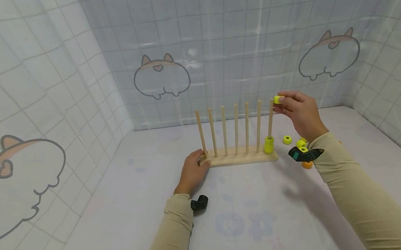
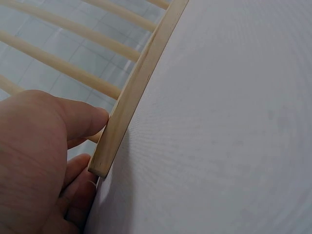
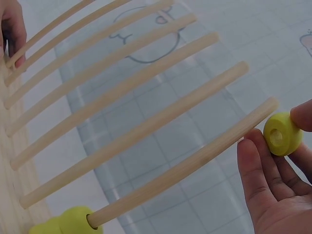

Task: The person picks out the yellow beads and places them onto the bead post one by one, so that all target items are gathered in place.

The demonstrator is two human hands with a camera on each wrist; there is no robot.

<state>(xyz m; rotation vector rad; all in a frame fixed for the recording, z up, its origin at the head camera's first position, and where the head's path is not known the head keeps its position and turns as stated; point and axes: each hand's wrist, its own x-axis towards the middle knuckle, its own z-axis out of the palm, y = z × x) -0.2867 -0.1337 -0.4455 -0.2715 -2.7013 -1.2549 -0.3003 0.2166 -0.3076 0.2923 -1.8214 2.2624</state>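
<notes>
Right hand [image 1: 302, 113]: thumb and fingers pinching a yellow bead [image 3: 286, 140], held up just right of the tip of the rightmost peg [image 1: 270, 121], off the peg, hole visible in the right wrist view. Left hand [image 1: 192, 172]: thumb and fingers pinching the left end of the wooden rack [image 1: 239, 159], thumb on the near side. Rack sits on the bench [image 1: 135, 168], seven pegs in a left-to-right row. Stacked yellow beads [image 1: 268, 145], at least two, at the foot of the rightmost peg. Loose yellow beads [image 1: 287, 140] right of the rack; orange bead [image 1: 307, 165] nearer. Right wristband [image 1: 305, 154] hides part of that pile; can't count it.
</notes>
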